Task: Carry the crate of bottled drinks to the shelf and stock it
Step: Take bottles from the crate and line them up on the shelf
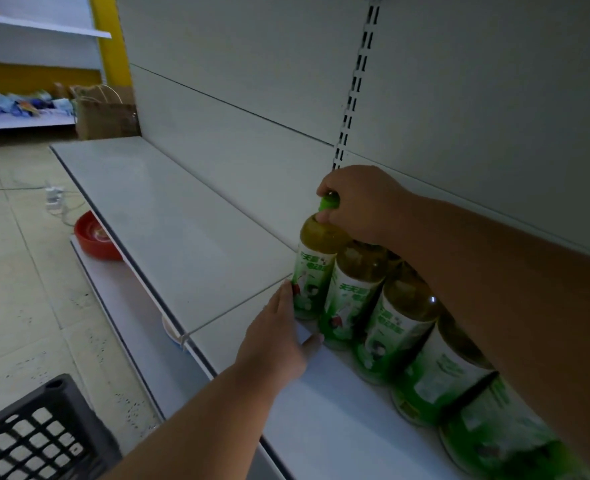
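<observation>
A row of several green-labelled tea bottles (401,327) stands on the white shelf (189,230), running from the back panel toward the front right. My right hand (359,206) is shut on the green cap of the rearmost bottle (312,268), which stands upright near the back wall. My left hand (279,334) lies flat with fingers straight, its fingertips pressed against the lower side of that same bottle. The black plastic crate (40,431) sits at the bottom left; what it holds is out of view.
A lower shelf (113,282) sticks out below, with a red bowl (94,235) on it. A power strip with cable (54,199) lies on the tiled floor. A brown paper bag (104,112) stands past the shelf's far end. A slotted upright (354,88) runs up the back panel.
</observation>
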`<state>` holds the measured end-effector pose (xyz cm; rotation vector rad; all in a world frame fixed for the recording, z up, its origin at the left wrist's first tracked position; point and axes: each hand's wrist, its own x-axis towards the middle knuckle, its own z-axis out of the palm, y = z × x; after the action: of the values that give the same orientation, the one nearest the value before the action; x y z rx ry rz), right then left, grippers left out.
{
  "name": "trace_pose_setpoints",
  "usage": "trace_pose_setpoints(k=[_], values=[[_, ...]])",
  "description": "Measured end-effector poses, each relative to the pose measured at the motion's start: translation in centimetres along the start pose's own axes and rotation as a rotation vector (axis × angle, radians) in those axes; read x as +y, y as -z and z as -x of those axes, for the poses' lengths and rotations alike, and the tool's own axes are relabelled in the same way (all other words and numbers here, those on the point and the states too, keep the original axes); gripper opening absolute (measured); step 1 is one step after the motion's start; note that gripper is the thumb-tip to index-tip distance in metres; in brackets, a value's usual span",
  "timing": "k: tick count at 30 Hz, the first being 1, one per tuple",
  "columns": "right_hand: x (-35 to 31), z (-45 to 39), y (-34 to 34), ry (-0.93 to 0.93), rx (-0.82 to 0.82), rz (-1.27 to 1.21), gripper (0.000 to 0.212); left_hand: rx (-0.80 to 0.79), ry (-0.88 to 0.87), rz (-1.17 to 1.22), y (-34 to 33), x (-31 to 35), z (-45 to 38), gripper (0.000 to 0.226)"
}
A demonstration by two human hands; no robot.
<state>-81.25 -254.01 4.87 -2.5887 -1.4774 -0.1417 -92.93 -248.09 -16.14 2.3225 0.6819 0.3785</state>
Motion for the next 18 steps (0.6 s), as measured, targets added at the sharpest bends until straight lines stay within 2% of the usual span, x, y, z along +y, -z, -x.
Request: trace_pose_setpoints(k=[3,9,14,18], values=[[0.7,1.2,-0.1,-0.018,0.008,-0.044,0.054,-0.057,0.05,-0.294,0.0,0.3,0.9,0.11],[2.7,3.3,0.6,-0.026,-0.038,0.044,0.045,-0.13,0.139,-0.544,-1.2,0.5,0.8,0.107],[3.1,4.1,1.6,0.029,-0.104,0.038,0.033,-0.16,0.144,-0.602,-1.4,0.3,0.8,0.112],[3.1,3.7,1.8,0.072,-0.081,0.067,0.032,-0.156,0.144,-0.608,-1.5,0.2,0.6,0.113]])
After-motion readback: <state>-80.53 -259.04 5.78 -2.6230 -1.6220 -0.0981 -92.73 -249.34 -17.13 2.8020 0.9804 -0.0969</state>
